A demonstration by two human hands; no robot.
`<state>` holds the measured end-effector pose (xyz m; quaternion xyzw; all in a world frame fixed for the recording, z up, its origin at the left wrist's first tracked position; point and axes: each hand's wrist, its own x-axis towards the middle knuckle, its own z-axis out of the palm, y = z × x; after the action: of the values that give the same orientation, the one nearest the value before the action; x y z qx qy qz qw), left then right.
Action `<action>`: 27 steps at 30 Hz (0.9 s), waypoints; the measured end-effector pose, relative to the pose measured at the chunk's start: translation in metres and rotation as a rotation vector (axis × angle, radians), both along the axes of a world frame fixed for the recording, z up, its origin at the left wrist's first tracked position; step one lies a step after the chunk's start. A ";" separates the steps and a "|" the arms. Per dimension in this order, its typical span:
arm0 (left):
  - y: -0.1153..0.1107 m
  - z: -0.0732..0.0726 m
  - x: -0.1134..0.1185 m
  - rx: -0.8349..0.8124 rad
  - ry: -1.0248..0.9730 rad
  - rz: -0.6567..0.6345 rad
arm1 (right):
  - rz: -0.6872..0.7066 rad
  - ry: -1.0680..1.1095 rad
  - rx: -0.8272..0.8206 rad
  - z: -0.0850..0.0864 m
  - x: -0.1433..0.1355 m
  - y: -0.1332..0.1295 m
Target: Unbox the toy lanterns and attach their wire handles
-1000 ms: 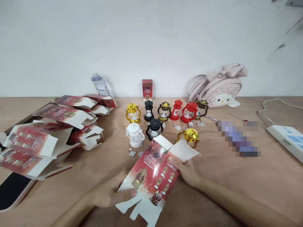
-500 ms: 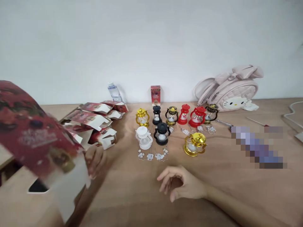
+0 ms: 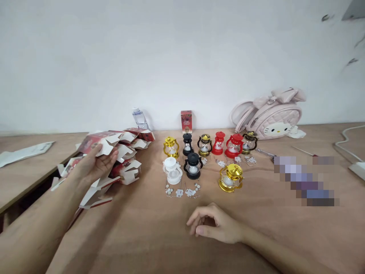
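At the left pile, my left hand point(image 3: 95, 163) grips a red printed cardboard box point(image 3: 104, 134) with white flaps, thumb on top and fingers curled under it. Loosely curled, my right hand point(image 3: 216, 224) rests on the table with nothing in it. Beyond it stand several small lanterns: a gold lantern point(image 3: 234, 171), a white lantern point(image 3: 172, 173), a black lantern point(image 3: 193, 167) and a red lantern point(image 3: 234, 147) among them. Small metal and white parts point(image 3: 179, 193) lie in front of the white and black ones.
More open boxes point(image 3: 125, 171) are heaped at the left. An upright red box point(image 3: 186, 121) and a clear bottle point(image 3: 140, 118) stand by the wall. A pink bag point(image 3: 276, 118) leans at the right, near a screwdriver point(image 3: 303, 151) and white cable point(image 3: 342, 142).
My left hand has carried the box from close in front of me at the left, forward onto the pile. The thumb of my right hand has drawn nearer its fingers.
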<state>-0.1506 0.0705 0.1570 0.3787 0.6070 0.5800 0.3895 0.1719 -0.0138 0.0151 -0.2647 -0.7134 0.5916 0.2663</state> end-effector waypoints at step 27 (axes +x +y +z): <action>-0.101 -0.140 0.108 -0.083 0.334 -0.787 | -1.060 -0.297 1.324 -0.038 0.023 0.024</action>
<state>-0.0425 -0.0304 0.0168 0.6543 0.4936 0.2930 0.4923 0.1948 0.0099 -0.0232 -0.4279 -0.7212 -0.1893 0.5109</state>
